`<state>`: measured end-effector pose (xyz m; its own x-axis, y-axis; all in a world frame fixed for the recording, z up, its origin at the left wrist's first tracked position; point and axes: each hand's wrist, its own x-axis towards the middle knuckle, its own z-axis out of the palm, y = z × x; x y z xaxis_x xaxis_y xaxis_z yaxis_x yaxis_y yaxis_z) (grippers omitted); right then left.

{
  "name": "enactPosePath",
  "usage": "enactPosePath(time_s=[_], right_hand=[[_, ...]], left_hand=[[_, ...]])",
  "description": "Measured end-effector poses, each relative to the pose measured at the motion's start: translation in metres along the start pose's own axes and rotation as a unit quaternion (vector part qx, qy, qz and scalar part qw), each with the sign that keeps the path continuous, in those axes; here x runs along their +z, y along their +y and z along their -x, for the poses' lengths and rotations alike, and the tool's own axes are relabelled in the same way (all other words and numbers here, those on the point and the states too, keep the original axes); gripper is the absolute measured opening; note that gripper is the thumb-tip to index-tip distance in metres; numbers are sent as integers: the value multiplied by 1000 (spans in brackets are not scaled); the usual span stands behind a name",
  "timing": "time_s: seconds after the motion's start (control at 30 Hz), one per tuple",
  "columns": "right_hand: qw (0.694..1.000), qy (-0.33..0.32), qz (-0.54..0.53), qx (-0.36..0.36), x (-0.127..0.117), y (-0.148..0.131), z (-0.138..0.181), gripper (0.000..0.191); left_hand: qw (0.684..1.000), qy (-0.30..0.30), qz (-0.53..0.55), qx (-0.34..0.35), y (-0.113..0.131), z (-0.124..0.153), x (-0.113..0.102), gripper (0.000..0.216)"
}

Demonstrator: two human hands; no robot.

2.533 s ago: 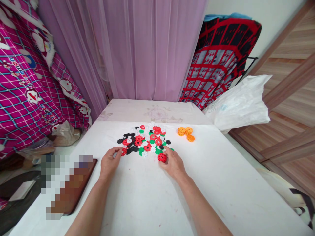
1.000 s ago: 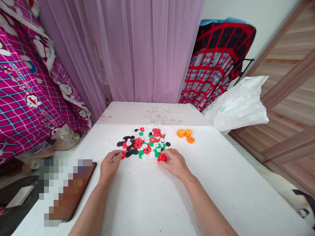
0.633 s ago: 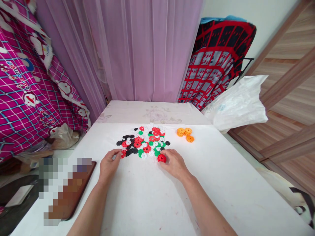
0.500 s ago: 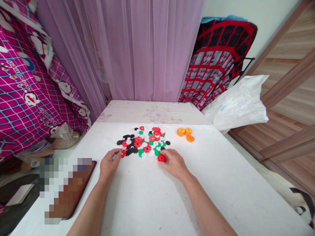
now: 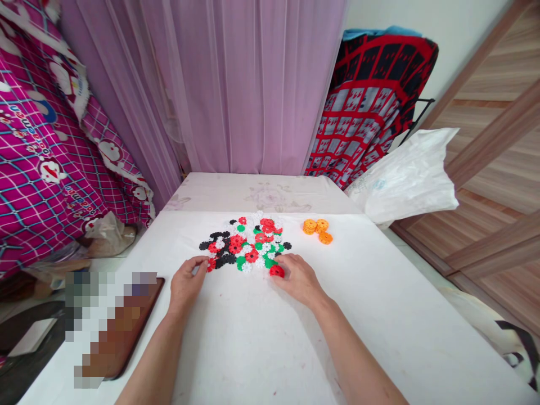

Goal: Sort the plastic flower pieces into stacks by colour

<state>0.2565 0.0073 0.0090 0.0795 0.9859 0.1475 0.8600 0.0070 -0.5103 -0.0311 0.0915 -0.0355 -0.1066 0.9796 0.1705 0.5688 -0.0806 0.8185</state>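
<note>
A loose pile of notched plastic snowflake discs (image 5: 246, 248), in black, red, green and white, lies on the white table between my two hands. At the pile's near left edge, my left hand (image 5: 188, 280) has its thumb and forefinger closed on the rim of a red snowflake disc (image 5: 211, 264). My right hand (image 5: 296, 278) is at the near right edge of the pile. A red snowflake disc (image 5: 277, 271) is between its thumb and fingers, low over the cloth; whether it is one disc or a stack I cannot tell. Several orange discs (image 5: 324, 238) lie apart, beyond my right hand.
A brown-edged flat object, blurred out (image 5: 126, 332), lies at the table's left side. A white plastic bag (image 5: 409, 177) stands at the far right corner. Purple curtains (image 5: 253, 84) hang behind the table (image 5: 236, 349), and a wooden cabinet (image 5: 498, 185) is on the right.
Almost nothing differs. The view has shifted very slightly, while both hands and the discs keep their places.
</note>
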Motion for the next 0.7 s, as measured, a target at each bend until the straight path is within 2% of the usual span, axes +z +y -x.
enactPosePath(time_s=[0.17,0.33,0.47,0.6,0.7], right_hand=[[998,12,8,-60,1,-4,-36,24],[990,-41,47,-124,14,-9,-72,27],[992,-47,71,-96,19,7,-73,27],[994,-37,83,-68,9,28,-66,27],[994,-28,91,-51,0,29,-70,25]], left_hand=[[1000,-5,18,1,2,0,-1,34],[1000,-4,10,-5,4,1,-2,34],[1000,-4,6,3,4,0,-1,36],[1000,-6,6,13,4,0,-1,35],[1000,-2,2,13,3,0,-1,34]])
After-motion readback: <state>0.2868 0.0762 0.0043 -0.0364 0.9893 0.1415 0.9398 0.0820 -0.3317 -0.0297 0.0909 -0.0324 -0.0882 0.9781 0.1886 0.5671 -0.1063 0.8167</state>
